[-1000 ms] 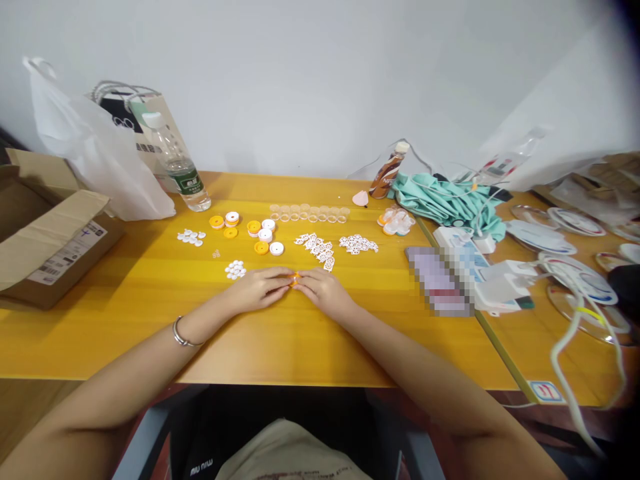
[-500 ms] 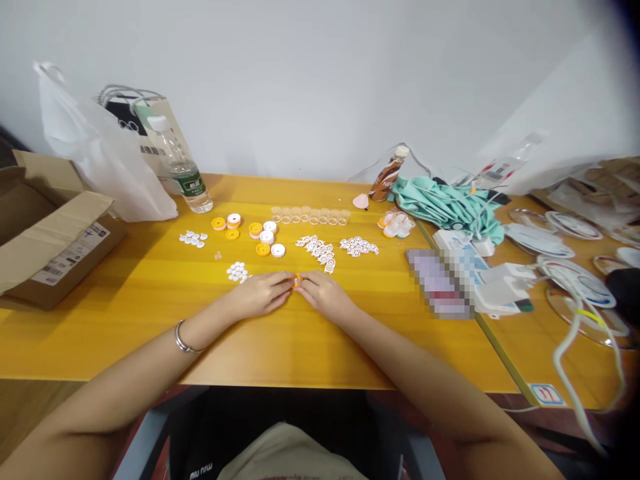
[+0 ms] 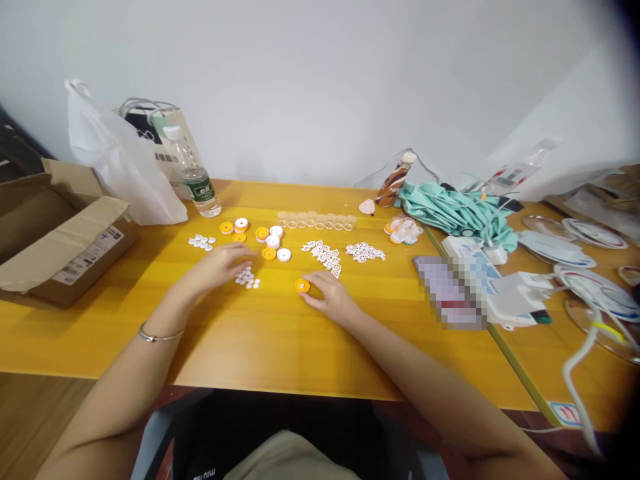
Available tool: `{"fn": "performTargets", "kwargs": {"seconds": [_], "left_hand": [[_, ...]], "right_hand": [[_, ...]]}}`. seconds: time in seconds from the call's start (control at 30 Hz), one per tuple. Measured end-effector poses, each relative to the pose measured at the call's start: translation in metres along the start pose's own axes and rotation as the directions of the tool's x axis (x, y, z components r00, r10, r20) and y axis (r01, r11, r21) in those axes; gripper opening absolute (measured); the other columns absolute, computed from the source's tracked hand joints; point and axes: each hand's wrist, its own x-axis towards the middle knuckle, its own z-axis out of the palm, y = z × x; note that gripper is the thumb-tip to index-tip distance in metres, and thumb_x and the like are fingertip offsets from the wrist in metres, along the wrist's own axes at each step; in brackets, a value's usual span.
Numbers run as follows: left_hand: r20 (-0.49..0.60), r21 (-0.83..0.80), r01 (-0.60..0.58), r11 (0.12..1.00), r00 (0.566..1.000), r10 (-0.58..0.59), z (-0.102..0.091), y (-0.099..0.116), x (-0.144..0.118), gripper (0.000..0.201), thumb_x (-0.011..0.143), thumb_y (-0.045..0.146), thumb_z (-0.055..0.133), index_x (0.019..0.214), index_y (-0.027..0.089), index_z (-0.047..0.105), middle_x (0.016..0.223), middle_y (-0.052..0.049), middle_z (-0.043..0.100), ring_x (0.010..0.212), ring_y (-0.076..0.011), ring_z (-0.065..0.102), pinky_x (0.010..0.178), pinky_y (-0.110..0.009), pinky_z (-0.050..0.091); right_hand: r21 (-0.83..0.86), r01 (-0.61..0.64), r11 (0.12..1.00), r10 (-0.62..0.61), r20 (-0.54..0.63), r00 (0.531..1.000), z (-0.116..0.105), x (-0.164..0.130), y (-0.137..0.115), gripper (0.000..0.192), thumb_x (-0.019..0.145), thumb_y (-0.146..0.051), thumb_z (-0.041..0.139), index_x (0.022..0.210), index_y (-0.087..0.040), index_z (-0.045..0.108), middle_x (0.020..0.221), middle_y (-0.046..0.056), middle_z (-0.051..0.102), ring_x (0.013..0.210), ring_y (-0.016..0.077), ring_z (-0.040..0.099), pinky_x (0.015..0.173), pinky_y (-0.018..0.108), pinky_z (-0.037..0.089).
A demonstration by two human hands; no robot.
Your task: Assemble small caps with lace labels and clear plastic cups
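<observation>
My right hand [image 3: 330, 298] pinches a small orange disc [image 3: 302, 286] with a pale centre between thumb and fingers, close to the tabletop. My left hand [image 3: 223, 263] hangs above and behind a pile of small white round pieces [image 3: 247, 277], its fingers stretched loosely to the right and holding nothing I can see. Beyond it stand several orange and white round parts [image 3: 269, 254], some stacked. White openwork pieces lie in two heaps, one nearer the middle [image 3: 324, 255] and one farther right [image 3: 365, 252].
Rows of clear round cups [image 3: 317, 221] stand at the back. A water bottle [image 3: 201, 190], a plastic bag [image 3: 125, 177] and an open cardboard box [image 3: 70, 247] are on the left. On the right are a brown drink bottle [image 3: 395, 180], teal cloth [image 3: 450, 210] and a power strip [image 3: 470, 260].
My hands have parted. The left has let go of the orange disc and moved left to the white pieces; the right still holds the disc. The view has shifted slightly.
</observation>
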Motion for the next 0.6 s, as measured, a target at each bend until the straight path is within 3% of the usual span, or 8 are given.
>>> {"fn": "performTargets", "kwargs": {"seconds": [0.1,0.2,0.37,0.6], "left_hand": [[0.165,-0.075,0.106,0.992,0.982,-0.092,-0.012,-0.022,-0.007,0.025,0.085,0.036,0.050,0.091,0.018,0.066,0.091,-0.006,0.068,0.081,-0.0175,0.063,0.075,-0.030,0.051],[0.274,-0.183,0.156,0.971,0.956,-0.102,-0.011,-0.023,-0.009,0.024,0.082,0.038,0.054,0.087,0.017,0.065,0.084,-0.005,0.068,0.075,-0.0162,0.063,0.069,-0.028,0.050],[0.279,-0.163,0.203,0.965,0.948,-0.152,-0.006,-0.011,-0.007,0.025,0.078,0.040,0.056,0.085,0.017,0.065,0.078,-0.004,0.068,0.070,-0.0166,0.063,0.066,-0.028,0.049],[0.307,-0.110,0.240,0.964,0.931,-0.197,-0.007,-0.011,-0.005,0.025,0.077,0.039,0.056,0.083,0.017,0.066,0.079,-0.005,0.070,0.070,-0.0171,0.064,0.064,-0.026,0.048]], "right_hand": [[-0.022,-0.005,1.000,0.005,0.011,1.000,0.001,0.000,0.001,0.023,0.081,-0.023,0.058,0.104,-0.020,0.060,0.094,0.009,0.062,0.087,0.0210,0.060,0.080,0.036,0.049],[-0.018,-0.011,1.000,0.011,0.017,1.000,0.001,0.000,0.002,0.021,0.080,-0.023,0.058,0.102,-0.021,0.060,0.092,0.008,0.061,0.085,0.0205,0.059,0.079,0.035,0.049],[-0.012,-0.001,1.000,0.001,0.017,1.000,0.001,0.000,0.003,0.020,0.080,-0.023,0.058,0.100,-0.020,0.061,0.092,0.008,0.060,0.084,0.0200,0.059,0.079,0.034,0.048],[-0.014,0.001,1.000,0.000,0.029,1.000,0.001,0.000,0.003,0.020,0.081,-0.023,0.058,0.101,-0.020,0.060,0.093,0.008,0.060,0.085,0.0200,0.058,0.080,0.034,0.048]]}}
